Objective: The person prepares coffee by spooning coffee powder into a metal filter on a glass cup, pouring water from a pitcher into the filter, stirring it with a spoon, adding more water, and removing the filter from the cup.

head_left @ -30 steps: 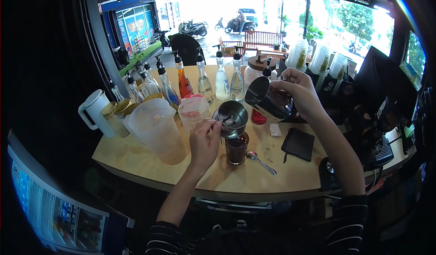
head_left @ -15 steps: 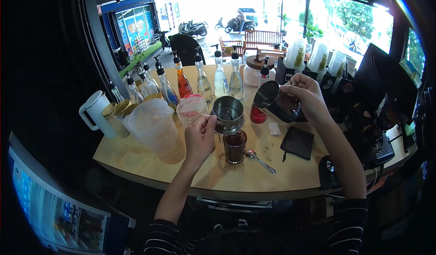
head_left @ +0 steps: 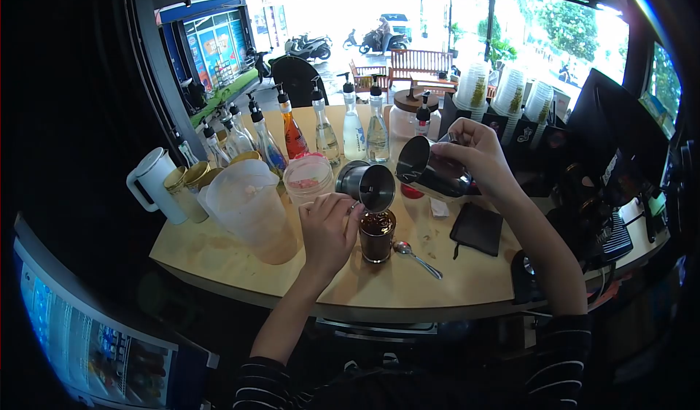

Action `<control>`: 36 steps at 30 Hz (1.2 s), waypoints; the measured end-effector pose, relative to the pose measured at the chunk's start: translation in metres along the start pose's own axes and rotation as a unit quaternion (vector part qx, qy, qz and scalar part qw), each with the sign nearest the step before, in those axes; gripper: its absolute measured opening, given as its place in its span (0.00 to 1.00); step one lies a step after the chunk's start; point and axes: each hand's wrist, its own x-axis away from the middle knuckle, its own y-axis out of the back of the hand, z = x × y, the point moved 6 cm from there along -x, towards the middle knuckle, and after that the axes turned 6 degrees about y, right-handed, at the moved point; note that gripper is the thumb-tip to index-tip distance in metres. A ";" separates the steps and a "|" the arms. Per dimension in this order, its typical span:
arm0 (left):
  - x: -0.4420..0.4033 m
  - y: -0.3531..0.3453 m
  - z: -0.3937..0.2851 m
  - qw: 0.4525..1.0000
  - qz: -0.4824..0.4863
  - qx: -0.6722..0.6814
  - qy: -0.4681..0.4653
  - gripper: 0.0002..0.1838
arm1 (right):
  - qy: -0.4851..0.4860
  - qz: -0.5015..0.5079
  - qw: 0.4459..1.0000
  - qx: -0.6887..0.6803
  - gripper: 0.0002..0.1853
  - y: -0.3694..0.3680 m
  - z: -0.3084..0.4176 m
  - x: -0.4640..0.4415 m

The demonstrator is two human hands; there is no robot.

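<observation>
My left hand (head_left: 326,233) grips a metal coffee dripper (head_left: 353,181) by its edge. The dripper is tipped on its side above a glass (head_left: 376,244) of dark liquid with a glossy surface. My right hand (head_left: 477,156) holds a dark metal milk pitcher (head_left: 442,174) by its handle, tilted with its mouth to the left. The pitcher hangs in the air to the right of the dripper, the two close but apart. A spoon (head_left: 417,259) lies on the counter beside the glass.
A frosted plastic pitcher (head_left: 244,206) and a tub with pink contents (head_left: 307,179) stand left of the glass. Pump bottles (head_left: 351,129) line the back. A black pouch (head_left: 477,229) lies at right, near stacked plastic cups (head_left: 510,93) and a dark monitor (head_left: 594,125).
The dripper has gone from upright to tipped on its side, mouth to the right. My right hand and the milk pitcher have moved slightly left and down.
</observation>
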 end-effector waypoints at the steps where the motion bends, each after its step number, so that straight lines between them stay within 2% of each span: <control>1: 0.000 0.000 -0.001 1.000 0.000 0.000 0.000 0.05 | 0.000 0.000 1.000 0.000 0.12 -0.002 0.003 0.001; 7: 0.002 0.001 -0.003 1.000 -0.012 0.002 -0.012 0.05 | -0.007 0.006 1.000 0.002 0.13 -0.010 0.005 0.000; 12: 0.002 0.003 -0.004 1.000 -0.017 0.021 -0.007 0.05 | 0.039 0.020 0.995 0.090 0.14 -0.009 0.002 -0.006; 22: 0.002 0.004 -0.001 0.999 -0.017 0.035 0.000 0.05 | 0.033 0.033 0.995 0.093 0.13 -0.018 0.016 -0.005; 24: 0.001 0.003 0.004 0.998 -0.009 0.054 0.028 0.06 | 0.006 0.022 0.999 0.043 0.12 -0.019 0.015 -0.004; 28: -0.001 0.001 0.013 0.994 0.005 0.085 0.070 0.08 | 0.000 0.017 0.999 0.039 0.11 -0.010 0.010 -0.004; 30: -0.001 -0.001 0.018 0.988 0.016 0.113 0.101 0.09 | -0.027 -0.013 0.999 -0.032 0.11 -0.005 0.002 0.001; 36: -0.006 -0.004 0.027 0.976 0.048 0.146 0.154 0.12 | -0.020 -0.039 0.993 -0.111 0.10 0.015 -0.014 0.014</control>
